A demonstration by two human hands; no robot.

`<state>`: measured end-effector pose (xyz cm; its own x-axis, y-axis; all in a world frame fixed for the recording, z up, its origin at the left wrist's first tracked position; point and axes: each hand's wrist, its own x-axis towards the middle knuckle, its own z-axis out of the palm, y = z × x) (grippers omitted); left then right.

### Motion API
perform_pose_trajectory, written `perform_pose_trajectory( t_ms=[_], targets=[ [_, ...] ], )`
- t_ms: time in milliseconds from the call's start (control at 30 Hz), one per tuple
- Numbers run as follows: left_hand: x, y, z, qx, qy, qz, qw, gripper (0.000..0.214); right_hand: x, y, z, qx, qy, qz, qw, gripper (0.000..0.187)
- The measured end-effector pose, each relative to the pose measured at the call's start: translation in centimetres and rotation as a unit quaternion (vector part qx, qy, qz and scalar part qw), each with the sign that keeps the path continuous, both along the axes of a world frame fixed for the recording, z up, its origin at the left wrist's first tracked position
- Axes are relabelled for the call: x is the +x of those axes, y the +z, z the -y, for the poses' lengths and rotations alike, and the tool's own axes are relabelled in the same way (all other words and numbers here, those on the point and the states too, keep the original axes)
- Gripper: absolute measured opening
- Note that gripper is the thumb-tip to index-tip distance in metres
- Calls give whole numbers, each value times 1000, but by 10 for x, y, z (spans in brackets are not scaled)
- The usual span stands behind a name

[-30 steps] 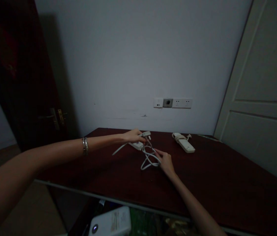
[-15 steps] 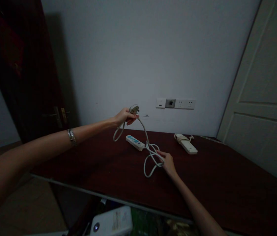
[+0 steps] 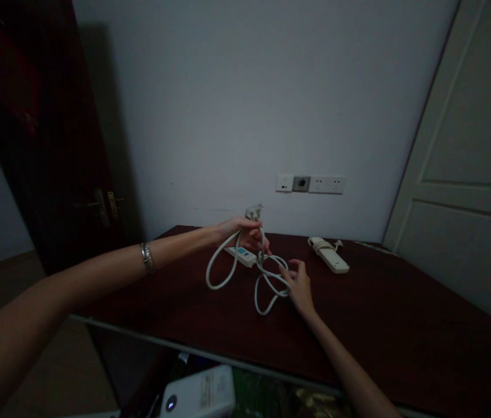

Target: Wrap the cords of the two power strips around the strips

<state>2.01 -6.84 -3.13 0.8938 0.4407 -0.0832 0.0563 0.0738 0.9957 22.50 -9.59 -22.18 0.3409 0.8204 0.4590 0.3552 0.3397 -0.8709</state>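
Observation:
My left hand [image 3: 245, 232] is closed round the plug end [image 3: 254, 212] of a white cable [image 3: 219, 273], held a little above the dark wooden table [image 3: 402, 325]. A loop of that cable hangs down from it. My right hand [image 3: 298, 284] rests on the table with its fingers on the coiled part of the cable [image 3: 271, 284]. The cable's power strip [image 3: 240, 255], white with blue sockets, lies just behind my left hand. A bracelet [image 3: 147, 257] sits on my left wrist.
A second white power strip [image 3: 329, 255] with its cord bundled lies at the back of the table. Wall sockets [image 3: 310, 184] are above it. A dark door [image 3: 31, 133] stands on the left and a pale door [image 3: 472, 174] on the right. A white device [image 3: 197, 397] shows below the table's near edge.
My left hand rose with the plug, then came back down and right towards the power strip, and a bigger cable loop now hangs from it. My right hand stayed on the coil.

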Motion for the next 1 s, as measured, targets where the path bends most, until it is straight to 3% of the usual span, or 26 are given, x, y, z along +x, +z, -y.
perform_pose_trajectory(
  t_ms=[200, 400, 533, 600, 667, 767, 1000],
  targets=[
    [30, -18, 4, 16, 94, -19, 995, 39, 3, -2, -3, -11, 19, 50, 999, 60],
    [43, -21, 18, 16, 45, -86, 995, 45, 6, -2, -9, -19, 37, 41, 998, 59],
    [40, -9, 20, 68, 5, -84, 994, 46, 8, -6, -17, -49, 53, 15, 997, 69],
    [39, 5, 23, 110, 38, -39, 992, 42, 9, -7, -18, -60, 56, 12, 997, 69],
    [40, 24, 26, 148, 108, 31, 983, 36, 8, -7, -17, -63, 59, 19, 996, 66],
    [43, 56, 29, 210, 228, 134, 941, 30, 6, -5, -11, -64, 65, 45, 995, 57],
    [53, 107, 4, 299, 458, 275, 791, 32, 1, 1, 3, -76, 63, 161, 982, 39]
  ],
)
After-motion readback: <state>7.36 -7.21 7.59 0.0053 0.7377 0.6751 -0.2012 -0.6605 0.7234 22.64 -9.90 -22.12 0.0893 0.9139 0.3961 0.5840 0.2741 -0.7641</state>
